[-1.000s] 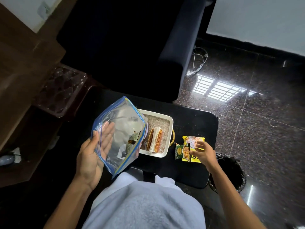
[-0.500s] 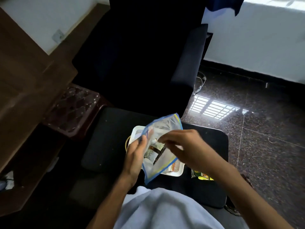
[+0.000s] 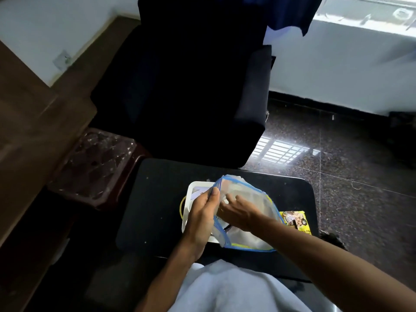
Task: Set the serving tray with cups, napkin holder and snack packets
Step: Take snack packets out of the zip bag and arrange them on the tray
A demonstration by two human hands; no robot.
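Two hands work a zip bag over the tray, lower centre of the frame.
The left hand pinches the bag's open rim between thumb and fingers. The right hand reaches inside, and I cannot tell whether it grips anything. A yellow packet lies on the black table, just right of the bag.

The zip bag is clear, crinkled plastic, faintly glossy. The tray rim looks smooth white plastic, the counter matt black, the floor polished speckled stone — mirror-glossy — and the snack packet shiny.
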